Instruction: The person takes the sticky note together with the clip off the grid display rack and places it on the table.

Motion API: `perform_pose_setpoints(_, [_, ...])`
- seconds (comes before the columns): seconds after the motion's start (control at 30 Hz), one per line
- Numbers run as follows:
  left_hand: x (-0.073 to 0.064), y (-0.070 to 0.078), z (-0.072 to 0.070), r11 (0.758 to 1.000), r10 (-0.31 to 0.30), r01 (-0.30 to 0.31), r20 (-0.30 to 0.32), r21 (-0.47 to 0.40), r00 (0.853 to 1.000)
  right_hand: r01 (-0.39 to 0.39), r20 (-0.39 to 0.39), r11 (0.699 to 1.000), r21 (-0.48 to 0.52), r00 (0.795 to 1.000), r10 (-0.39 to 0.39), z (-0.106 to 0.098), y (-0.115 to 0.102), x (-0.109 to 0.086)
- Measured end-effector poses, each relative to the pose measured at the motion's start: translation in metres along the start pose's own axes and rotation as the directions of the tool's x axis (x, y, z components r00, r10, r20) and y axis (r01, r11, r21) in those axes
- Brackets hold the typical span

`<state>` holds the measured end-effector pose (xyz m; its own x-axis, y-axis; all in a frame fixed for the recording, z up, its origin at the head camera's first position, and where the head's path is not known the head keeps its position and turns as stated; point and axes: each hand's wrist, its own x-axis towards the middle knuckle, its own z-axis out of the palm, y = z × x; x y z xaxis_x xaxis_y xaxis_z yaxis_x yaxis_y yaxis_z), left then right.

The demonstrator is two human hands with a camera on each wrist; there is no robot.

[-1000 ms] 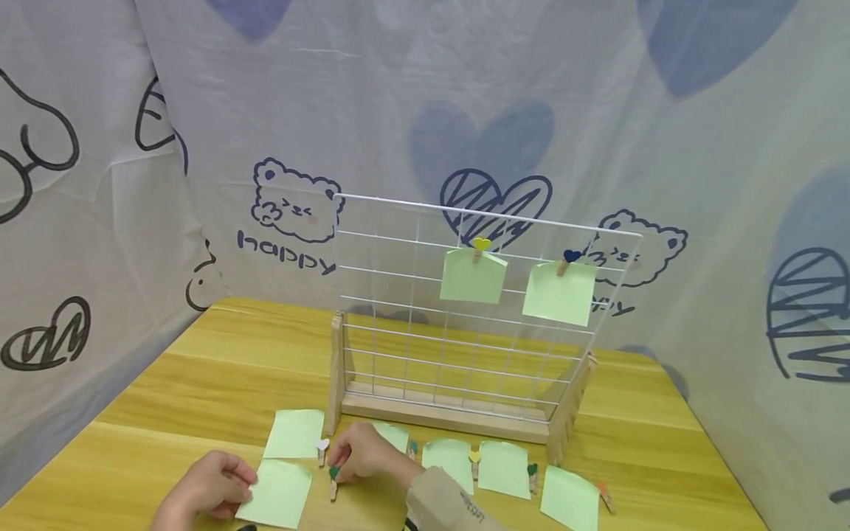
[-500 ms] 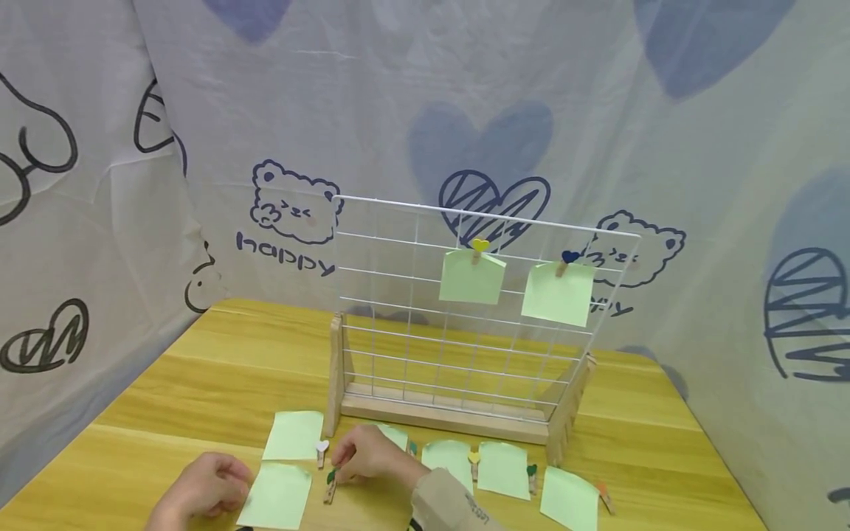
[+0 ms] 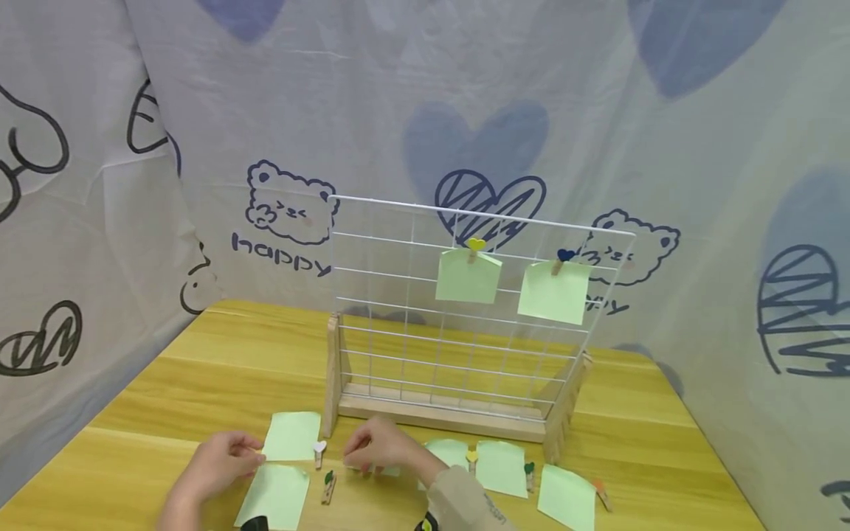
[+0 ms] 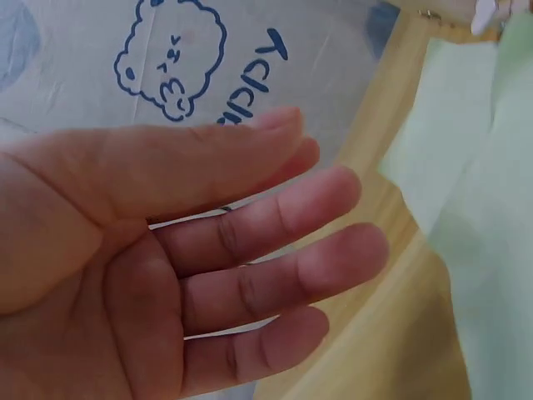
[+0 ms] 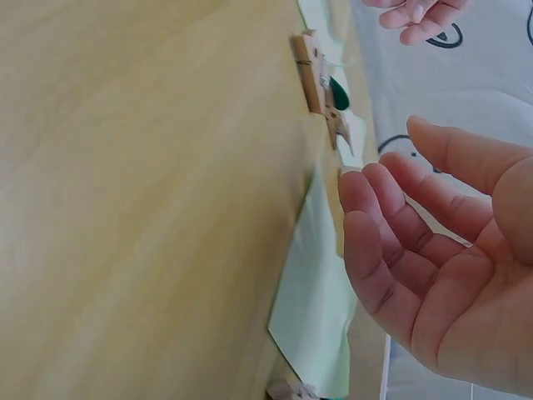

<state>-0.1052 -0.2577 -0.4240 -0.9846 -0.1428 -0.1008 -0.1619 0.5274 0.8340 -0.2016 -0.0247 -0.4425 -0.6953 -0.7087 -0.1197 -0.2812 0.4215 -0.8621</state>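
Observation:
My left hand hovers at the left edges of two pale green notes, the upper one and the lower one. Its fingers are fairly straight and hold nothing in the left wrist view. Loosely curled and without anything in its grasp, my right hand is over another green note in front of the rack; whether it touches that paper I cannot tell. Left of that hand lie a wooden clothespin with a green heart and one with a white heart.
A white wire grid rack on a wooden base stands behind the notes. Yellow-heart and navy-heart clothespins clip two notes to it. More notes, including one at far right, and clothespins lie across the table.
My right hand has left the green-heart clothespin on the table and moved right over a note. The left hand has shifted slightly up and right toward the junction of the two left notes.

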Motion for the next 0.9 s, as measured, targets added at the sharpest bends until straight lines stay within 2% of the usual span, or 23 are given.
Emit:
perform_pose_setpoints(0.17, [0.005,0.013,0.007,0.999,0.033,-0.032,0.036,-0.041,0.999,-0.010,-0.008,1.000,0.027,1.000,0.010,-0.008,0.001,-0.004])
perform_pose_setpoints(0.5, [0.016,0.042,0.023,0.988,0.142,-0.144,-0.046,-0.054,0.989,-0.010,-0.037,1.000,0.017,0.999,0.010,-0.025,-0.002,-0.014])
perform_pose_setpoints(0.9, [0.025,0.073,0.049,0.967,0.239,-0.242,-0.043,-0.082,0.970,0.025,-0.096,1.000,-0.014,0.995,-0.026,-0.050,-0.005,-0.024])
